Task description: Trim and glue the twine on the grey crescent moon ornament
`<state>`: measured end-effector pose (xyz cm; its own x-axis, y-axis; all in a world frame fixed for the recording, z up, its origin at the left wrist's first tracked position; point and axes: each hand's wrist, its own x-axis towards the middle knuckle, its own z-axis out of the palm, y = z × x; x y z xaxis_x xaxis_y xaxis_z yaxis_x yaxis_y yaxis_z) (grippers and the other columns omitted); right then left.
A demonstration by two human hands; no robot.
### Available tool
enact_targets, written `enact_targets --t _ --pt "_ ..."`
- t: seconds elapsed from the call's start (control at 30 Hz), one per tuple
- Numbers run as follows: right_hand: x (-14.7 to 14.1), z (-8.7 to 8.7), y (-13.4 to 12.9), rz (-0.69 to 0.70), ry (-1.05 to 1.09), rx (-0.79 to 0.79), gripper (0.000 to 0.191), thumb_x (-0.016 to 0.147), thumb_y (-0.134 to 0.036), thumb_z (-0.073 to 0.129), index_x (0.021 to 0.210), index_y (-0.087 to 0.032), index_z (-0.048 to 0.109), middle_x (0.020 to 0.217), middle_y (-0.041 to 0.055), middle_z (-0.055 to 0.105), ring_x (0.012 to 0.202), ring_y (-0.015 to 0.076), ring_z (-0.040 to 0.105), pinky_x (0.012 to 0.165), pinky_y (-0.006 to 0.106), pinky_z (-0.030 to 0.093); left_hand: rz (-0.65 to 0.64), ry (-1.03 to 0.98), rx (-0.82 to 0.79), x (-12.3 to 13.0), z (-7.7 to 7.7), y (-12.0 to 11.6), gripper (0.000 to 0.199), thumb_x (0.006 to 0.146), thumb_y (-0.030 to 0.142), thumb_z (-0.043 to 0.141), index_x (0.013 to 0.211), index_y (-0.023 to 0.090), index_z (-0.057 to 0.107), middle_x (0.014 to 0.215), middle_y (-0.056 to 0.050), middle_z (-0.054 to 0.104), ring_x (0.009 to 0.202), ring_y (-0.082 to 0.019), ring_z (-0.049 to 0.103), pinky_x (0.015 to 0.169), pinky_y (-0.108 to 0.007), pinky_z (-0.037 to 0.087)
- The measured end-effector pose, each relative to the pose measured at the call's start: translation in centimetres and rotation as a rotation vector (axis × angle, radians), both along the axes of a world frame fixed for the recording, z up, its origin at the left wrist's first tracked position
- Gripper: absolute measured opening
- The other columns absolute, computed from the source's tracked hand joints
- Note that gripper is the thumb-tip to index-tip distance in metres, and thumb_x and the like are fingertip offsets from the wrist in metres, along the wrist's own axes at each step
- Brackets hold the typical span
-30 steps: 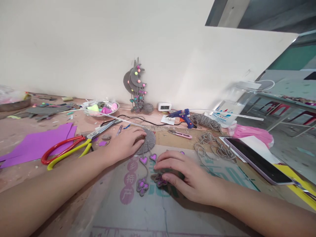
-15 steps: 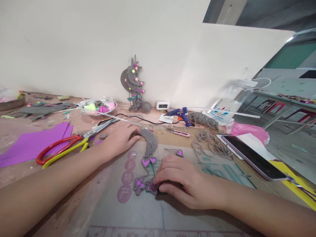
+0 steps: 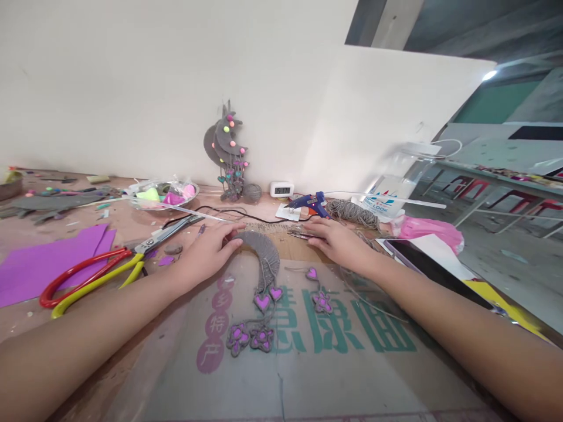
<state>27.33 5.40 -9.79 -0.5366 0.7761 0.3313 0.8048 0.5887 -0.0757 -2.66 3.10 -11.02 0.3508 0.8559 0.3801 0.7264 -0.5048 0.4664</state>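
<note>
A grey yarn-wrapped crescent (image 3: 267, 258) lies on the plastic-covered work surface. From its lower end hang strings with two purple hearts (image 3: 262, 302) and two purple-centred flowers (image 3: 238, 338). My left hand (image 3: 211, 252) is closed on the crescent's upper left tip, thumb and fingers either side of it. My right hand (image 3: 336, 239) reaches to the back of the mat, its fingers closed over a small pink-handled cutter whose metal tip (image 3: 298, 234) pokes out left; the handle is hidden. Nearer me lies a separate string with a heart (image 3: 311, 274) and a flower (image 3: 322, 302).
Red-and-yellow-handled scissors (image 3: 136, 253) and purple sheets (image 3: 57, 264) lie left. Behind are a bowl of coloured bits (image 3: 169, 196), a finished hanging ornament (image 3: 229, 152), a small clock (image 3: 282, 189), a blue glue gun (image 3: 310, 203) and grey yarn (image 3: 352, 214). A phone (image 3: 435, 272) lies right.
My right hand has left the purple flowers and moved back to the pink-handled cutter, uncovering the separate heart and flower string. The left hand stays at the crescent's tip. The view has shifted slightly.
</note>
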Motion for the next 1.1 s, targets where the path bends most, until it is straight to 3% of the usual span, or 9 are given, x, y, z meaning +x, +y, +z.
enact_targets --t 0.1,0.23,0.33,0.53,0.63,0.73,0.83,1.0,1.1 --pt "0.2 -0.9 0.3 0.028 -0.029 -0.014 0.028 0.09 -0.023 0.046 0.112 -0.017 0.061 0.114 0.0113 0.058 0.11 0.0239 0.052 0.093 0.039 0.042 -0.025 -0.14 -0.077 0.1 0.0 -0.1 0.031 0.088 0.031 0.042 0.111 0.02 0.059 0.105 -0.005 0.066 0.099 -0.022 0.058 0.087 -0.034 0.043" --pt "0.1 -0.8 0.6 0.025 -0.01 -0.036 0.027 0.089 -0.026 0.047 0.109 -0.018 0.063 0.112 0.0114 0.058 0.104 0.0238 0.055 0.088 0.037 0.044 -0.021 -0.415 -0.266 0.3 0.1 0.2 0.028 0.085 0.036 0.045 0.1 0.018 0.06 0.078 -0.002 0.065 0.071 -0.018 0.06 0.068 -0.029 0.046" --pt "0.2 -0.8 1.1 0.008 0.01 -0.061 0.026 0.087 -0.023 0.047 0.106 -0.019 0.064 0.109 0.0107 0.059 0.104 0.0242 0.054 0.088 0.037 0.042 -0.045 -0.595 -0.335 0.6 0.8 0.2 0.025 0.083 0.038 0.051 0.089 0.015 0.061 0.073 -0.001 0.061 0.068 -0.015 0.057 0.064 -0.026 0.044" --pt "-0.1 -1.0 1.2 -0.097 0.155 -0.117 0.012 0.084 -0.02 0.045 0.08 -0.018 0.056 0.086 0.0077 0.061 0.08 0.0207 0.057 0.072 0.032 0.042 -0.057 -0.852 -0.418 1.7 1.8 -0.6 0.022 0.075 0.036 0.06 0.082 0.015 0.062 0.069 0.0 0.062 0.064 -0.013 0.055 0.064 -0.025 0.045" --pt "-0.6 -0.1 0.3 -0.178 0.225 -0.088 0.02 0.091 -0.025 0.03 0.084 -0.019 0.047 0.076 0.0056 0.057 0.068 0.0178 0.053 0.064 0.029 0.04 -0.035 -0.888 -0.428 2.0 1.4 -0.9 0.022 0.074 0.036 0.062 0.082 0.015 0.062 0.07 0.0 0.063 0.064 -0.013 0.056 0.066 -0.026 0.046" --pt "-2.0 1.2 -0.8 -0.143 0.4 -0.109 0.025 0.094 -0.034 0.025 0.083 -0.02 0.043 0.071 0.0008 0.049 0.063 0.0147 0.047 0.062 0.026 0.039 -0.021 -0.893 -0.44 2.2 1.1 -1.1 0.023 0.074 0.036 0.063 0.081 0.014 0.062 0.07 0.0 0.063 0.065 -0.013 0.058 0.068 -0.026 0.046" --pt "-4.0 1.9 -1.9 -0.064 0.535 -0.264 0.029 0.088 -0.045 0.037 0.081 -0.019 0.048 0.068 -0.0018 0.044 0.062 0.0131 0.043 0.059 0.025 0.037 -0.01 -0.888 -0.45 2.3 1.3 -1.3 0.025 0.074 0.037 0.063 0.083 0.014 0.062 0.071 0.0 0.063 0.066 -0.013 0.058 0.067 -0.025 0.046" --pt "-6.6 1.5 -3.0 -0.022 0.514 -0.576 0.03 0.08 -0.044 0.052 0.065 -0.018 0.046 0.059 -0.005 0.037 0.055 0.0099 0.035 0.051 0.022 0.028 -0.016 -0.866 -0.438 2.2 1.7 -1.3 0.024 0.075 0.036 0.062 0.084 0.014 0.062 0.069 0.0 0.062 0.066 -0.013 0.057 0.067 -0.025 0.046" --pt "-7.0 1.2 -3.3 -0.018 0.57 -0.611 0.03 0.08 -0.043 0.052 0.065 -0.017 0.048 0.059 -0.0053 0.037 0.055 0.0094 0.034 0.051 0.022 0.026 -0.055 -0.851 -0.432 2.0 1.3 -1.3 0.026 0.079 0.04 0.059 0.086 0.015 0.063 0.075 -0.002 0.064 0.069 -0.014 0.058 0.069 -0.025 0.046"
